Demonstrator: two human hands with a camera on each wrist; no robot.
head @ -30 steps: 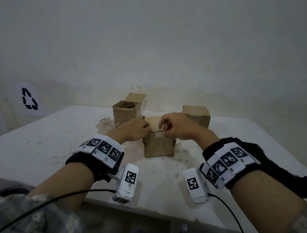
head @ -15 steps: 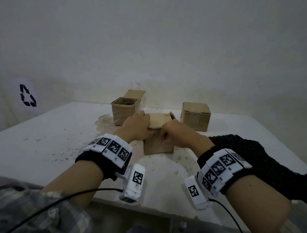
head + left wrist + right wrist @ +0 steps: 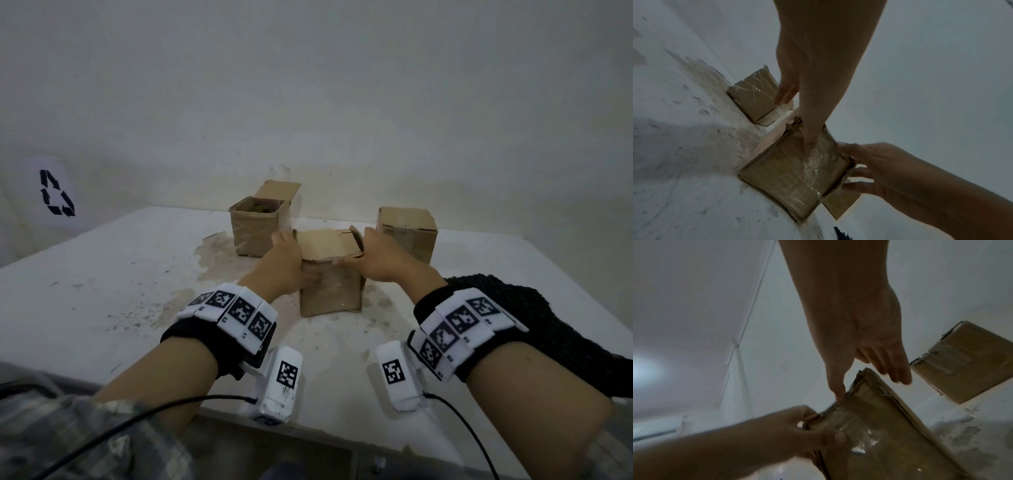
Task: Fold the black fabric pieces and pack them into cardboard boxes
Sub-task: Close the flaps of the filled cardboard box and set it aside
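Observation:
A small cardboard box (image 3: 330,291) stands mid-table with its top flaps folded down. My left hand (image 3: 291,260) grips its left front corner: the thumb lies on the taped front face (image 3: 793,175) and the fingers run along the left side. My right hand (image 3: 363,253) rests against the right side with fingers nearly straight, its thumb touching the front top edge (image 3: 838,395). Black knitted fabric (image 3: 534,325) lies on the table under my right forearm. What the box holds is hidden.
An open cardboard box (image 3: 257,226) with a raised flap stands behind and to the left. A closed, taped box (image 3: 407,233) stands behind and to the right. The white, stained table (image 3: 102,281) ends at a wall behind; its front edge is near my forearms.
Both hands were pinching the flaps together above the box; the flaps are now down and the hands have slid apart onto the box's left and right sides.

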